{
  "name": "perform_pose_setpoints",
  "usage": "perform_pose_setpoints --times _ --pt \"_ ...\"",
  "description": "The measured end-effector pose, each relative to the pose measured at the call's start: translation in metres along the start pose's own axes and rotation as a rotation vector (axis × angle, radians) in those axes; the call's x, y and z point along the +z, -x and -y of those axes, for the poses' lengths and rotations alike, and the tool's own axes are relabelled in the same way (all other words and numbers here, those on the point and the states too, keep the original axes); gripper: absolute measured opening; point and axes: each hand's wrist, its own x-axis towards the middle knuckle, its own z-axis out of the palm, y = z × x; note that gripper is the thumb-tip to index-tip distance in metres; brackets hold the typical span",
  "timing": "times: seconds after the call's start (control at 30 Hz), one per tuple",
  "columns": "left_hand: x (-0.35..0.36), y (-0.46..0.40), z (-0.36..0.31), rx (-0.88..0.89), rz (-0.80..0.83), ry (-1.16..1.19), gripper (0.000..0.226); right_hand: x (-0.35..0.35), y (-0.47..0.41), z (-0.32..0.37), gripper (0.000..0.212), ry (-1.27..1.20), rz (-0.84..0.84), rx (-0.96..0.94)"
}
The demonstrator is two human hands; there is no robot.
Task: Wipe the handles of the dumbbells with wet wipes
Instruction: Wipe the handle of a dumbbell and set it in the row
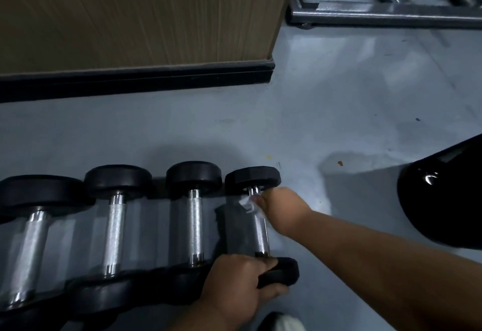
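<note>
Rightmost dumbbell (260, 223): heavy, rigid. Your left hand (234, 289) clamps its near head; right hand (276, 205) pinches the limp wet wipe (247, 204) against the knurled handle.

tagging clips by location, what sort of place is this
Most likely a gym or weights room: a row of dumbbells lies on a grey floor, and a steel equipment frame stands in the far corner.

Dumbbell heads (252, 177) matte black; handles (195, 226) bright silver with fine cross-hatched knurling, smooth polished collars at the ends; wet wipe (248, 204) white; floor (326, 111) pale blue-grey, blotchy, with a small brown speck and a yellow one; wall panel (135, 12) tan with faint vertical streaks; baseboard (135, 80) black; frame (386, 12) dark grey metal; rounded object (443, 200) at right glossy black.
</note>
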Motion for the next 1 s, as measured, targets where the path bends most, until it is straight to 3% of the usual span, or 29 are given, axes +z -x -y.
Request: perform_pose_setpoints --times 0.07,0.2,0.27,0.37,0.47,0.7,0.77,0.87,1.0 --pt "-0.004 0.002 0.002 0.028 0.028 -0.043 0.070 0.002 -0.001 -0.004 0.038 0.027 -0.035 -0.057" --pt "-0.014 0.008 0.008 0.052 0.090 0.039 0.068 0.013 0.022 -0.001 0.033 0.159 0.212 -0.250" --pt "-0.016 0.011 0.013 0.061 0.053 0.070 0.068 0.011 0.022 -0.002 0.040 0.165 0.247 -0.309" --pt "-0.010 0.020 0.016 0.088 -0.004 0.019 0.063 -0.002 0.003 0.002 0.043 0.158 0.193 -0.130" --pt "-0.006 0.027 0.024 0.102 -0.072 0.030 0.059 -0.006 -0.010 -0.001 0.062 0.212 0.084 -0.089" --pt "-0.010 0.027 0.032 0.056 -0.064 0.067 0.059 0.010 0.041 0.009 0.048 0.180 0.208 -0.222" --pt "-0.010 0.025 0.030 0.043 -0.063 0.068 0.057 0.002 0.035 0.012 0.043 0.114 0.278 -0.132" --pt "-0.010 0.023 0.030 0.055 -0.067 0.041 0.057 -0.007 0.004 0.008 0.029 0.086 0.153 0.006" --pt "-0.015 0.022 0.027 0.062 -0.029 0.041 0.061 -0.009 -0.008 0.005 0.046 0.133 0.065 0.010"
